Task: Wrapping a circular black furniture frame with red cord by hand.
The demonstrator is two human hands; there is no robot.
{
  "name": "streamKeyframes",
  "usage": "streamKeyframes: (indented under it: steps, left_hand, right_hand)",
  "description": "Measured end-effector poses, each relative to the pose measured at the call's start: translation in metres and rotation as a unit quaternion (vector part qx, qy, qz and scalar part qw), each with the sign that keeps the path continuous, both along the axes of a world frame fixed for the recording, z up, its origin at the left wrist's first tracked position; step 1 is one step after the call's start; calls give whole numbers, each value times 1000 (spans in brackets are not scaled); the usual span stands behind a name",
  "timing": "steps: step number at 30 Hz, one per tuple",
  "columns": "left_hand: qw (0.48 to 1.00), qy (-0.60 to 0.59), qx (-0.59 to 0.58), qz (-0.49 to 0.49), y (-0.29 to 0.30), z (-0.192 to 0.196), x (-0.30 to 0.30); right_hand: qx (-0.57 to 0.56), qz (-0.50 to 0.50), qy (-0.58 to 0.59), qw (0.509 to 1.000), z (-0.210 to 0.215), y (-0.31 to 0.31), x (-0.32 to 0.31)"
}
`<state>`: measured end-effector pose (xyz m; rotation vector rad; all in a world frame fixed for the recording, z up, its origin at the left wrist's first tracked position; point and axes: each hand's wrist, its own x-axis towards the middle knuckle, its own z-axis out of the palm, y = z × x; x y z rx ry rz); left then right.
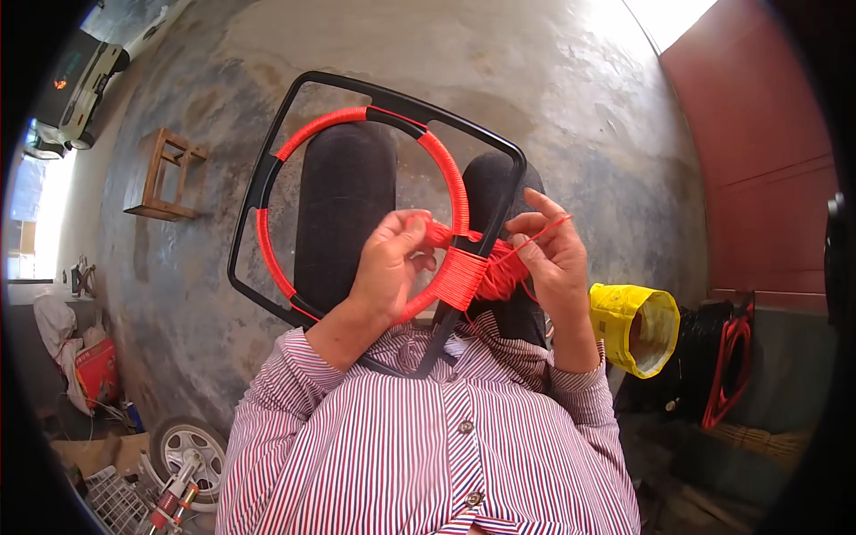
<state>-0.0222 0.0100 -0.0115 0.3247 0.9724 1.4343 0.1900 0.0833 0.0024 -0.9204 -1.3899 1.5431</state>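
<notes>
I hold my left grip (382, 276) closed on a gathered bunch (435, 234) of red cord, just inside the ring (456, 192). My right grip (555, 263) is on the other side, some fingers spread, thumb against a loose strand (546, 230); I cannot tell whether thumb and forefinger meet on it. A tangle (501, 272) of the same cord hangs between the ring and my right grip.

The ring sits within a black frame (239, 227) with rounded corners, which lies across my dark-trousered legs (343, 214), its near corner against my striped shirt (392, 446). Red windings cover most of the ring, with bare black stretches between them; the thickest winding (459, 278) lies on the near right, between my two grips.

Beside my right forearm stands a yellow container (615, 308), its round mouth open toward me; I see its pale, stained inner wall but cannot make out any contents. Next to it is a dark heap with a red-edged frame (731, 374). To my far left, a red bag (96, 370) rests by a whitish sack (55, 325); what either holds is hidden. Nearer, a pale wire basket (116, 501) lies beside a spoked wheel (198, 450). A wooden stool (147, 178) lies farther off on the concrete floor (250, 53).
</notes>
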Motion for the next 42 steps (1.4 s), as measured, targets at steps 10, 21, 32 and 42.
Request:
streamKeyframes:
  steps: [10,21,32,42]
  left_hand:
    - [783,546,290,65,-21,19,13]
    - [970,210,118,38,-9,8,7]
    - [990,25,14,-140,3,15,2]
    - [984,-74,30,-159,8,17,3]
  right_hand:
    - [439,98,-261,854,26,-11,-62]
    - [223,74,-185,954,26,6,27]
    - [-68,-182,265,944,-29,14,155]
    - [-178,-165,157,957,-35,7,118]
